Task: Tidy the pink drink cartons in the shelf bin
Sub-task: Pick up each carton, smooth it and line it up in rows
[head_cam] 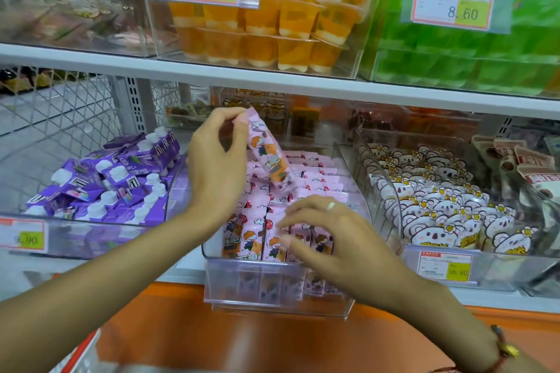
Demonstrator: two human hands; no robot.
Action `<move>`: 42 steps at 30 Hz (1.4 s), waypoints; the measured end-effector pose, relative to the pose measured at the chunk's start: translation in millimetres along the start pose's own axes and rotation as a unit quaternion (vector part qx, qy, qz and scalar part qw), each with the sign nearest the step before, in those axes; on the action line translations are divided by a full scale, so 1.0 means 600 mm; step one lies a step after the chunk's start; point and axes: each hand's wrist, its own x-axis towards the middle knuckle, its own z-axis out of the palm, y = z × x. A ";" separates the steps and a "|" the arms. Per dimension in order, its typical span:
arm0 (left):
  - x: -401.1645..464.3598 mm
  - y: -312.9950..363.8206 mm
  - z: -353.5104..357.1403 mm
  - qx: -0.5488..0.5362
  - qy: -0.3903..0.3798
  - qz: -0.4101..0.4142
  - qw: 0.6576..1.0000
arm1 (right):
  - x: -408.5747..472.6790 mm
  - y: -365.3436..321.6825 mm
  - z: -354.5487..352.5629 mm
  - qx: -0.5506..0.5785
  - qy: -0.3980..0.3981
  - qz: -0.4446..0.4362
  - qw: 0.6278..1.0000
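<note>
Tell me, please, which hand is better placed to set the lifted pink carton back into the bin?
Left. The left hand already pinches the raised pink carton above the bin, while the right hand rests on the front row of cartons.

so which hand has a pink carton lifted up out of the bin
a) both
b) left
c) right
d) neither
b, the left hand pinches the top of a pink carton held tilted above the bin, while the right hand is down at the front row with fingers spread over the cartons there.
</note>
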 end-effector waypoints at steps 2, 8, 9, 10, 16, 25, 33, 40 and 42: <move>-0.016 0.012 -0.023 -0.010 0.022 0.023 0.999 | 0.004 -0.011 0.006 0.056 0.073 0.019 0.996; -0.056 0.040 -0.053 -0.058 0.006 0.035 0.998 | 0.020 -0.049 0.022 0.121 0.135 0.037 0.983; -0.061 0.042 -0.054 -0.069 -0.005 0.025 0.997 | 0.023 -0.055 0.025 0.132 0.116 0.029 0.984; -0.064 0.044 -0.054 -0.080 -0.019 0.016 0.996 | 0.026 -0.060 0.029 0.141 0.096 0.020 0.985; -0.071 0.032 -0.060 -0.120 -0.148 -0.079 0.978 | 0.043 -0.050 0.031 0.390 0.024 0.113 0.914; -0.079 0.020 -0.059 -0.081 -0.211 -0.059 0.972 | 0.045 -0.033 0.030 0.451 0.015 0.153 0.879; -0.073 0.013 -0.056 -0.107 -0.204 -0.065 0.971 | 0.043 -0.032 0.023 0.480 0.044 0.156 0.862; -0.073 0.004 -0.051 -0.148 -0.225 -0.104 0.958 | 0.042 -0.034 0.020 0.458 0.088 0.169 0.868; -0.073 0.003 -0.053 -0.140 -0.229 -0.102 0.958 | 0.042 -0.033 0.020 0.458 0.089 0.171 0.868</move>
